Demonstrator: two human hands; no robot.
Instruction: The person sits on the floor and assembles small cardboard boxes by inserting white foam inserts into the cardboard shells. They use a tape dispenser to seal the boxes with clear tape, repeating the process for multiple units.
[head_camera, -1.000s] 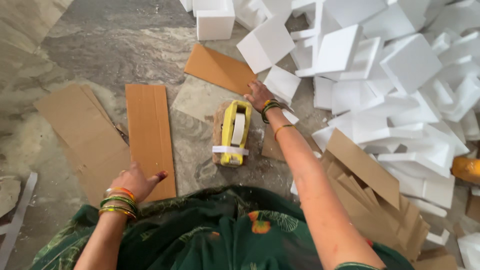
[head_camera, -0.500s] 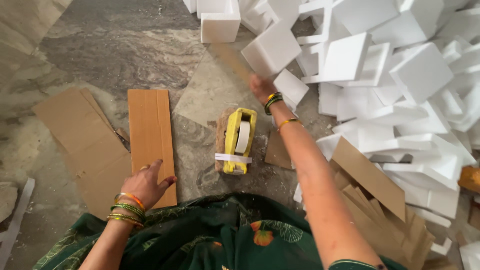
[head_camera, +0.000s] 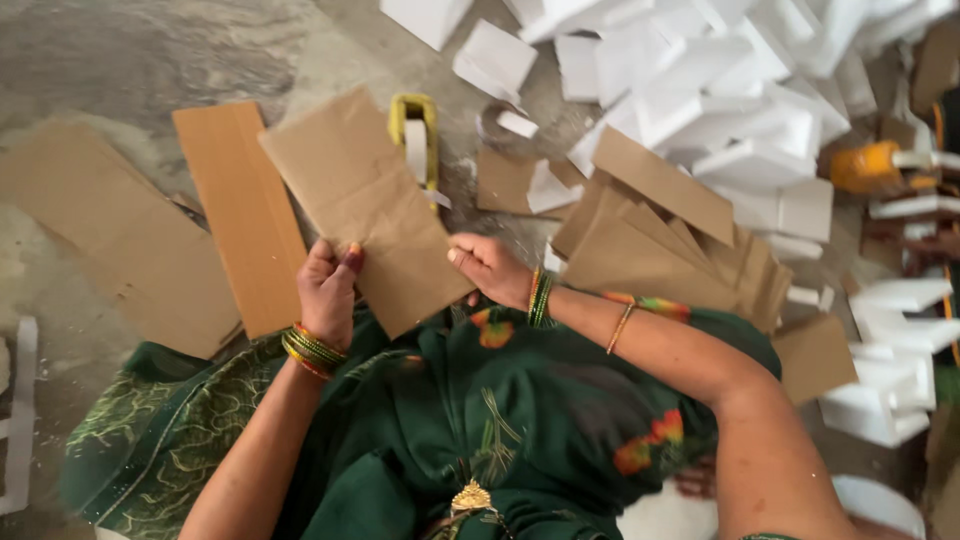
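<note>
Green cloth (head_camera: 470, 430) with an orange print fills the near edge of the view, both forearms rising out of it. Left hand (head_camera: 327, 290), bangles at the wrist, grips the brown cardboard sheet (head_camera: 365, 200) along its lower left edge: thumb on top, the other fingers curled under and out of sight. Right hand (head_camera: 487, 268) takes the same sheet at its lower right edge, fingers folded close together, thumb tip pressing onto the card. The sheet sits tilted between the two hands, its long side running up toward eleven o'clock, held above the floor at centre.

Out at nine o'clock from the left hand, an orange-brown cardboard strip (head_camera: 243, 215) lies flat, and beyond it a bigger, paler cardboard piece (head_camera: 110, 235) spreads over the stone floor (head_camera: 150, 60).

At twelve o'clock, just past the held sheet's top edge, a yellow tape dispenser (head_camera: 415, 130) peeks out, partly covered by the sheet.

At two o'clock from the right hand, a stack of cut cardboard pieces (head_camera: 670, 250) leans fanned out. Farther still, toward one o'clock, white foam blocks (head_camera: 740, 90) lie heaped, with an orange roll (head_camera: 865, 165) at their right edge.
</note>
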